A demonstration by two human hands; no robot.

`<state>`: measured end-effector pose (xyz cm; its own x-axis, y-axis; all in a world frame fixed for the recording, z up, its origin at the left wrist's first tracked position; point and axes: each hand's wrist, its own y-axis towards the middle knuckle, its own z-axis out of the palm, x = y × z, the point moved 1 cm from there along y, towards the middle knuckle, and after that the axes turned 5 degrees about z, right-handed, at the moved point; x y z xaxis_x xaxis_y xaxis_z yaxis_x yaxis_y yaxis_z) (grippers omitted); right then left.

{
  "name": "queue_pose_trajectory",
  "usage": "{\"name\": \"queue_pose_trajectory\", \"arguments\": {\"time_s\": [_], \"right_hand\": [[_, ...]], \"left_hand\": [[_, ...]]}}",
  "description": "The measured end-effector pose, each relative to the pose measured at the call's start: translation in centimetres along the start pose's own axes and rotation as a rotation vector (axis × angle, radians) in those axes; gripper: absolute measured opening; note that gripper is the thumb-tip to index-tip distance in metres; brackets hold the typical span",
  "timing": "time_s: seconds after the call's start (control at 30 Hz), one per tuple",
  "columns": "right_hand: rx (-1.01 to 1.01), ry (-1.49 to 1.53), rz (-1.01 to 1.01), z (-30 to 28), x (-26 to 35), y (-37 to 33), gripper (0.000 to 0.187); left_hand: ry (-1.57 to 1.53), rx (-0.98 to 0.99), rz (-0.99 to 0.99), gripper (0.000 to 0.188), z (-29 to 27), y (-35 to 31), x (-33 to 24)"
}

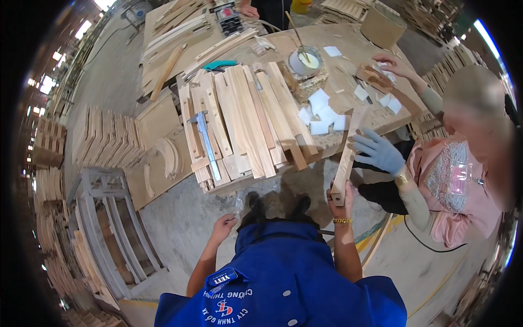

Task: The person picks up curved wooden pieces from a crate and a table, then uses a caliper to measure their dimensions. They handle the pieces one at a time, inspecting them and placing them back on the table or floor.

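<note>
At right hand (341, 203): wood slat (345, 161), long axis up-away w/ slight right tilt.

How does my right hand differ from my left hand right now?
The right hand grips the near end of a long wooden strip; the left hand holds nothing. The right hand is raised toward the workbench, while the left hand hangs lower beside the blue jacket. The right wrist wears a gold bracelet; the left wrist is plain. Both are bare, unlike the co-worker's gloved hand on the same strip.
</note>
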<state>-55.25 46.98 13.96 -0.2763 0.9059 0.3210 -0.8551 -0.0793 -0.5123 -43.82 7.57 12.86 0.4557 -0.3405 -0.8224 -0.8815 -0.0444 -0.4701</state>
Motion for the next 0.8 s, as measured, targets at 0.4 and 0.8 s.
{"name": "queue_pose_trajectory", "arguments": {"time_s": [0.4,0.8], "right_hand": [[0.087,0.013,-0.074,3.8,0.3,1.9,0.040],[-0.338,-0.614,-0.225,4.8,-3.2,-1.7,0.035]], "left_hand": [[0.033,-0.095,-0.631,0.030,-0.2,-9.0,7.1],[-0.152,-0.224,-0.218,0.031,-12.6,1.1,8.2]]}}
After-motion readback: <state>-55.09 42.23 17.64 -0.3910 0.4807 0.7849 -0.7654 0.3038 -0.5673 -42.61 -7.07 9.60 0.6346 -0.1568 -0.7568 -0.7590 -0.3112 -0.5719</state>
